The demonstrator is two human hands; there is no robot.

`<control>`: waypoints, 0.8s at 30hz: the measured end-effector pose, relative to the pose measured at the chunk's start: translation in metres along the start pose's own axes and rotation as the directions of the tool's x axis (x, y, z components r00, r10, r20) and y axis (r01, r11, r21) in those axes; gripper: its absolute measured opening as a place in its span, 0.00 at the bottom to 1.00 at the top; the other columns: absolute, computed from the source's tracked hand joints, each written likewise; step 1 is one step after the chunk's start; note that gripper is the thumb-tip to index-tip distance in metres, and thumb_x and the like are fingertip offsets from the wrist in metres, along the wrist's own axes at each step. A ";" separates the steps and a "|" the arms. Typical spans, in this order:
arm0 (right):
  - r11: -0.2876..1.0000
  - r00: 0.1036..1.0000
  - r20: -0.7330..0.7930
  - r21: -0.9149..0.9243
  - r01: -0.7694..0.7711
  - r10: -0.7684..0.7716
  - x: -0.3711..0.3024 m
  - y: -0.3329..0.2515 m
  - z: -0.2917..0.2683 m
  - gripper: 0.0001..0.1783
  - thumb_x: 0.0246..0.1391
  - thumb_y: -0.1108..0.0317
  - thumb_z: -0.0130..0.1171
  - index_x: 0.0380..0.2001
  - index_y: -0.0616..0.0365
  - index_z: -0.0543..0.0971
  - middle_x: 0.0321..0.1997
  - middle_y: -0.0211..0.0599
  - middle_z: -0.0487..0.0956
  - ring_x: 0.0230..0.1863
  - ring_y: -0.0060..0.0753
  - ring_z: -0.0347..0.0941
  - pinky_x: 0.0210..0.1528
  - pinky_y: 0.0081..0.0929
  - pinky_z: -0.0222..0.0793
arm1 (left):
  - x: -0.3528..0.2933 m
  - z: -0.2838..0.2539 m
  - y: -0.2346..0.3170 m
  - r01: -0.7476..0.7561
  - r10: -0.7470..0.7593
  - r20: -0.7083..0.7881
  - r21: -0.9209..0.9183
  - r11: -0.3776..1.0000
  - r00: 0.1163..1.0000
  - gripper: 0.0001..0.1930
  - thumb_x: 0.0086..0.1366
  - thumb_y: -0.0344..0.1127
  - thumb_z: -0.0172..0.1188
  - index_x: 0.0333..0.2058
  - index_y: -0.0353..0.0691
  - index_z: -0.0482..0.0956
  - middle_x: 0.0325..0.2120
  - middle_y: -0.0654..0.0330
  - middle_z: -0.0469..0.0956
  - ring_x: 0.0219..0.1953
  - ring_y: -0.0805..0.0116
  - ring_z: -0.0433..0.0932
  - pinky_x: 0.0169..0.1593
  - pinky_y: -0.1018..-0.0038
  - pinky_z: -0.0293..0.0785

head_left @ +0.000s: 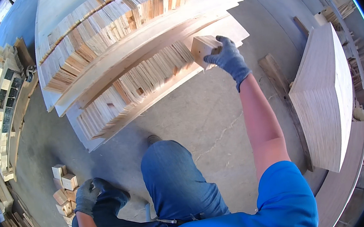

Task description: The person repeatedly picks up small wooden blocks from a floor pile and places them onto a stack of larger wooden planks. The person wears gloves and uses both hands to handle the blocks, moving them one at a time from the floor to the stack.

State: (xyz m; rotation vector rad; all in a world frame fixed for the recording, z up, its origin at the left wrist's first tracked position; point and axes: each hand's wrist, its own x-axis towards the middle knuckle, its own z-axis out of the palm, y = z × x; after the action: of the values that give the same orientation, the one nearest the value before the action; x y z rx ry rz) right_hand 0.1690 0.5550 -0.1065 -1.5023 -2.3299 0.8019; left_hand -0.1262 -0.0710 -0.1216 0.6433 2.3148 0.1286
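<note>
My right hand (230, 61), in a grey work glove, reaches forward and grips a square wooden block (203, 48). The block is at the right end of a lower row of thin upright wooden pieces (143, 84), which stands on a pale board. My left hand (87, 197), also gloved, hangs low beside my left leg with its fingers loosely bent and apart. I see nothing held in it. Just left of it on the floor is a small pile of wooden blocks (69, 182).
A longer row of upright wooden pieces (113, 25) stands on a higher board behind the lower row. To the right, a tall stack of plywood sheets (324, 97) rises beside a timber beam (285, 97). Stacked blocks (3, 102) fill a rack at the far left.
</note>
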 end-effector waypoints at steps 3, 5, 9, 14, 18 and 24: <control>0.998 0.999 -0.025 -0.048 0.043 -0.044 -0.028 0.005 0.013 0.62 0.31 0.54 0.84 0.68 0.70 0.63 0.60 0.60 0.73 0.59 0.52 0.74 0.65 0.34 0.71 | 0.002 0.009 -0.022 -0.016 0.017 -0.028 0.039 0.999 0.999 0.28 0.59 0.46 0.66 0.55 0.37 0.79 0.44 0.43 0.84 0.46 0.48 0.84 0.52 0.61 0.78; 0.996 0.996 -0.072 -0.076 0.042 -0.048 -0.034 0.012 0.027 0.65 0.31 0.53 0.84 0.69 0.71 0.61 0.62 0.59 0.69 0.62 0.53 0.71 0.67 0.33 0.69 | 0.004 0.010 -0.019 -0.037 0.037 -0.020 0.017 0.999 0.999 0.28 0.59 0.46 0.66 0.55 0.36 0.79 0.44 0.43 0.84 0.47 0.48 0.84 0.52 0.61 0.78; 0.997 0.995 -0.098 -0.071 0.022 -0.029 -0.031 0.004 0.043 0.67 0.31 0.52 0.85 0.71 0.66 0.59 0.65 0.59 0.64 0.64 0.53 0.68 0.70 0.33 0.67 | 0.003 0.011 -0.022 -0.069 0.069 -0.040 -0.009 0.998 0.997 0.28 0.60 0.46 0.66 0.55 0.35 0.78 0.44 0.43 0.84 0.47 0.49 0.84 0.52 0.61 0.78; 0.989 0.994 -0.042 -0.118 0.092 -0.097 0.004 0.000 0.050 0.63 0.32 0.57 0.85 0.71 0.59 0.60 0.65 0.58 0.65 0.66 0.54 0.67 0.70 0.36 0.66 | 0.000 0.010 -0.020 -0.057 0.056 -0.044 -0.003 0.998 0.997 0.28 0.61 0.47 0.65 0.55 0.35 0.79 0.44 0.43 0.84 0.47 0.48 0.84 0.53 0.61 0.78; 0.989 0.990 -0.058 -0.079 0.127 -0.132 0.019 0.012 0.062 0.60 0.35 0.63 0.83 0.72 0.53 0.61 0.65 0.55 0.67 0.62 0.51 0.71 0.65 0.35 0.72 | -0.002 0.008 -0.017 -0.041 0.042 -0.044 0.019 0.999 0.998 0.28 0.60 0.47 0.66 0.55 0.35 0.79 0.44 0.43 0.84 0.47 0.48 0.83 0.53 0.61 0.78; 0.987 0.987 -0.056 0.050 0.151 -0.148 0.023 0.024 0.066 0.55 0.37 0.65 0.81 0.70 0.52 0.65 0.64 0.54 0.68 0.61 0.51 0.72 0.65 0.35 0.71 | -0.007 0.002 -0.005 0.017 -0.017 -0.004 0.002 1.000 1.000 0.29 0.57 0.39 0.67 0.57 0.31 0.77 0.46 0.41 0.83 0.49 0.48 0.83 0.55 0.62 0.77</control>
State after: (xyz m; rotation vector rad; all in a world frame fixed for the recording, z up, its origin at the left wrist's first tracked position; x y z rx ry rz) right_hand 0.1444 0.5630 -0.1760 -1.2931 -2.3304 0.7707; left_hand -0.1225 -0.0786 -0.1202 0.6251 2.3239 0.1202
